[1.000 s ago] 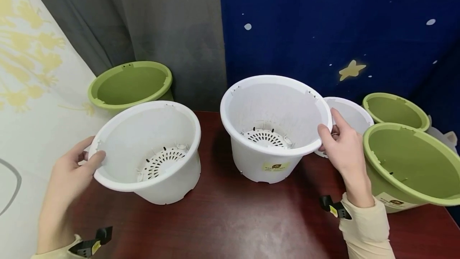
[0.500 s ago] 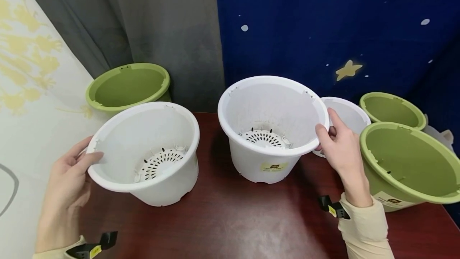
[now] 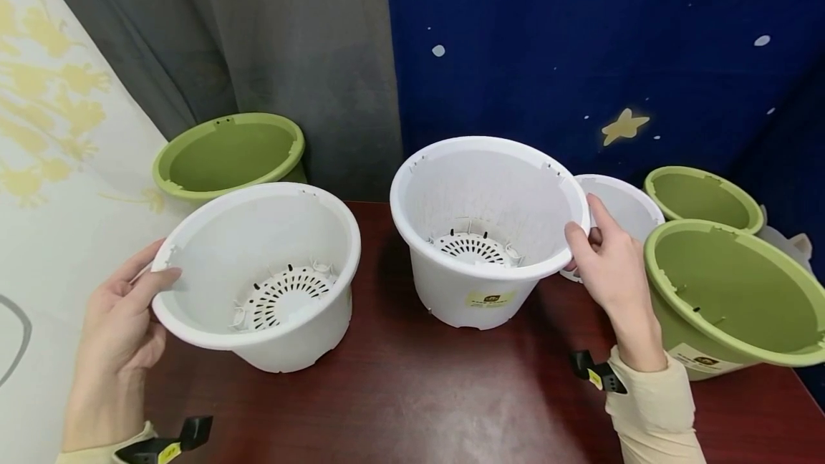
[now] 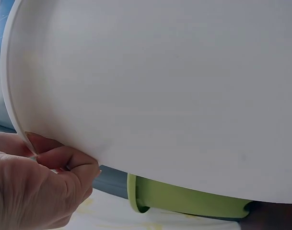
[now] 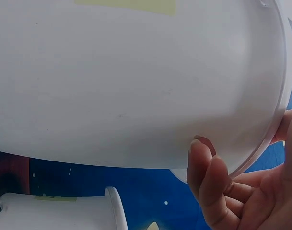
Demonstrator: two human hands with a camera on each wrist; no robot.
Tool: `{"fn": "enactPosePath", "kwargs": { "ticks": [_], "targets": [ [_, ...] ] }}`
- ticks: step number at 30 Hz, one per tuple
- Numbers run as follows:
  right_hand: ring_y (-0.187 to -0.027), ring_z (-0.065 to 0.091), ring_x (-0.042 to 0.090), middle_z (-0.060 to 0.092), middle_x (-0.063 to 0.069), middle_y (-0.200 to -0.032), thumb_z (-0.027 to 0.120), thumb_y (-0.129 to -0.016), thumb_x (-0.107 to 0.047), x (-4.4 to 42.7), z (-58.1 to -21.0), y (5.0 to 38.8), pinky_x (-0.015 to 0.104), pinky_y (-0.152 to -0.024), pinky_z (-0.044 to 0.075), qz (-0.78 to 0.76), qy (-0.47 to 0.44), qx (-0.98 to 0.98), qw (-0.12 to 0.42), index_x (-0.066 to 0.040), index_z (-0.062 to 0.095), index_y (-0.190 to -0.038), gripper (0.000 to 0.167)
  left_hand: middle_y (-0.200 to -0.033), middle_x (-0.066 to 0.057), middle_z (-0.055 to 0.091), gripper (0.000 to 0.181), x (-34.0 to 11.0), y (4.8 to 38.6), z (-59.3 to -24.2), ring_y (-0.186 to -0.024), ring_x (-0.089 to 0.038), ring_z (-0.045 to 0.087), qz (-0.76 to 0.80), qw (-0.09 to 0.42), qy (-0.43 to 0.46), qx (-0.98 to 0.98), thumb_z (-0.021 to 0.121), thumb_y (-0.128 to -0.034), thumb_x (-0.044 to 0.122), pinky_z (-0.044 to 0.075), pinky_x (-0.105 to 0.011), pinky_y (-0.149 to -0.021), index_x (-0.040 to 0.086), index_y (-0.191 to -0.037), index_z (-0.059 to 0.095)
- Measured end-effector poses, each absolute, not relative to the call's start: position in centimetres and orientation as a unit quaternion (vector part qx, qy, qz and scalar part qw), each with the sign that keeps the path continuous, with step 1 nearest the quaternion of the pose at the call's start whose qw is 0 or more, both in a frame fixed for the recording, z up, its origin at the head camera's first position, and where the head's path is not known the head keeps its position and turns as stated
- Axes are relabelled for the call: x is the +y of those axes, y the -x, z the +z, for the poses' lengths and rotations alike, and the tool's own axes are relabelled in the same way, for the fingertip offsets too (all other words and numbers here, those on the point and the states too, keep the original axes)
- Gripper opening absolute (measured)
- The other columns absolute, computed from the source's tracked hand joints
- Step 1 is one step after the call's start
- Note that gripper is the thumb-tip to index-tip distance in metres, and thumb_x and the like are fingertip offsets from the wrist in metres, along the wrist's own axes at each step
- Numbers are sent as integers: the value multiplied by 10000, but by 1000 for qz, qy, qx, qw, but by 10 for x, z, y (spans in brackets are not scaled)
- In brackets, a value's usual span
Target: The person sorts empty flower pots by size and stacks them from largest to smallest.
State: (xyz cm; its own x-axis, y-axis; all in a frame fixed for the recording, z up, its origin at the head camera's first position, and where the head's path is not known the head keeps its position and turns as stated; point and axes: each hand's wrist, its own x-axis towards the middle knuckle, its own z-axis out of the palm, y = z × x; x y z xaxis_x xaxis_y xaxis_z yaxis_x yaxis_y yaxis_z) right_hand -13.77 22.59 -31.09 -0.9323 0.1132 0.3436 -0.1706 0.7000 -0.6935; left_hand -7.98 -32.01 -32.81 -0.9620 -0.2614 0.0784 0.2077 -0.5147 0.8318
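Observation:
In the head view my left hand (image 3: 119, 317) grips the left rim of a white plastic flowerpot (image 3: 293, 342), thumb inside the rim and fingers outside. This pot leans toward me; its slotted base shows inside. My right hand (image 3: 612, 263) pinches the right rim of a second white flowerpot (image 3: 445, 285), which bears a yellow label (image 3: 491, 298). The left wrist view has my left fingers (image 4: 69, 155) curled at the rim, close under the pot's white wall (image 4: 160, 96). In the right wrist view, curled fingers (image 5: 210, 177) lie against the second pot's outer wall (image 5: 136, 96).
A green pot (image 3: 232, 156) stands behind the left white one. Right of my right hand are a smaller-looking white pot (image 3: 621, 210) and two green pots, one near (image 3: 741, 292) and one far (image 3: 702, 199). Curtains (image 3: 309, 41) hang behind the dark red table (image 3: 419, 399).
The left white flowerpot has turned and tilted slightly toward me, with my left hand still on its rim. My right hand and its pot stay nearly unchanged; the head view shifted slightly.

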Motion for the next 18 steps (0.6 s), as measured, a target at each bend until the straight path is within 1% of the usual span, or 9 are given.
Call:
{"fn": "enactPosePath", "kwargs": {
  "ticks": [6, 12, 15, 18],
  "targets": [
    [-501, 612, 49, 679, 25, -666, 474, -1027, -347, 226, -309, 136, 196, -488, 456, 388, -11, -904, 178, -154, 429, -1541, 550, -1042, -149, 747, 392, -319, 77, -323, -825, -251, 745, -874, 135, -18, -467, 476, -953, -192, 586, -355, -630, 6, -1209, 698],
    [-510, 628, 91, 676, 19, -664, 472, -1026, -345, 226, -310, 136, 197, -488, 456, 388, -10, -904, 179, -164, 434, -1538, 545, -1058, -175, 738, 382, -322, 75, -318, -859, -280, 742, -894, 130, -11, -428, 457, -951, -201, 587, -386, -672, -40, -1203, 693],
    [-512, 623, 77, 674, 1, -667, 470, -1027, -354, 226, -311, 136, 200, -492, 459, 388, -9, -905, 177, -169, 425, -1545, 552, -1076, -173, 732, 374, -322, 74, -315, -870, -292, 741, -899, 129, -17, -418, 461, -951, -195, 586, -407, -676, -45, -1198, 699],
    [-517, 625, 82, 677, 16, -672, 467, -1027, -362, 225, -311, 136, 202, -498, 455, 386, -7, -906, 176, -167, 416, -1551, 561, -1084, -172, 729, 367, -322, 73, -310, -871, -305, 740, -901, 132, -24, -412, 467, -956, -182, 582, -424, -671, -42, -1196, 705]
  ]
}}
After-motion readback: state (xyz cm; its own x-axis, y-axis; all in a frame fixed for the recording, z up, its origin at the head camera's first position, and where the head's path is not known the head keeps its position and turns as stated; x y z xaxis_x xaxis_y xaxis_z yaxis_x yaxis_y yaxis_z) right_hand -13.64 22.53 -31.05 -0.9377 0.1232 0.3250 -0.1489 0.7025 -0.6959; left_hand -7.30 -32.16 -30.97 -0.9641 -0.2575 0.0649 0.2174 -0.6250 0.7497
